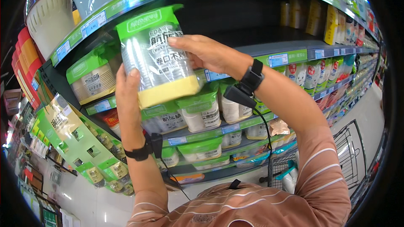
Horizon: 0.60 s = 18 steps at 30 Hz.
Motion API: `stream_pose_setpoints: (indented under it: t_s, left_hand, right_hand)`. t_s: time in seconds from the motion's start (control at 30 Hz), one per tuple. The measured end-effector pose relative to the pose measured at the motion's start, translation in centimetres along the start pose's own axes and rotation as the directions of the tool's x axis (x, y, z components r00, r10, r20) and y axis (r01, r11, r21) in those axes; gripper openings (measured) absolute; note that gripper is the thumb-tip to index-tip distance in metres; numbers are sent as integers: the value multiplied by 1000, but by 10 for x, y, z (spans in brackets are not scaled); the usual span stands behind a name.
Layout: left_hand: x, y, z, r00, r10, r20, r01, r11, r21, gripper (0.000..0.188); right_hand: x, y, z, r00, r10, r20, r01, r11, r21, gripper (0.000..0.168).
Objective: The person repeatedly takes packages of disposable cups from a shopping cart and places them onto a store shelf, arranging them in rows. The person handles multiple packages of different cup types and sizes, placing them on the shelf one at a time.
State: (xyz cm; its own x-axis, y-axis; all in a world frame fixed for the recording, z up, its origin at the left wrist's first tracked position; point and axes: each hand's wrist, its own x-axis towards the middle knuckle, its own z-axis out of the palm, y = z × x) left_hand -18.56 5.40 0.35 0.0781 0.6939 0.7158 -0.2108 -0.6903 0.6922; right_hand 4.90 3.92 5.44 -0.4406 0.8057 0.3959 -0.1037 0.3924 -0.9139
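Note:
Between my two hands is a clear plastic pack of stacked disposable cups [142, 60], green at the top and yellow at the bottom, held slightly tilted before the upper shelf. My left hand [126, 85] grips its left side, thumb on the front. My right hand [202, 50] has its thumb on the front right face; its other fingers are partly hidden behind the pack. Another pack of brown paper cups [91, 75] sits on the shelf to the left. Below the held pack, similar green-topped cup packs [200, 110] stand on a lower shelf.
Shelf edges [246, 52] with price labels curve across the view. A hanging display strip [82, 142] of small packets is at the left. A wire shopping cart [284, 167] stands at lower right with goods in it. Plastic bins [49, 19] stand on the top shelf.

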Motion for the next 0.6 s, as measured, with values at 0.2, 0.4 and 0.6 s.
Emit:
stream_pose_setpoints:
  t_s: [0.2,0.4,0.6]
  left_hand:
    - [40,-2,-18,999,46,-23,-46,999,-3,53]
    - [60,-3,-30,997,74,0,-74,997,33,56]
    - [69,-11,-45,995,72,70,-86,970,226,55]
  right_hand:
    - [38,-2,1,998,-63,-7,61,985,-162,89]
    - [73,8,-11,995,-97,-35,86,969,-230,65]
    - [82,25,-16,983,-178,-36,154,920,-359,63]
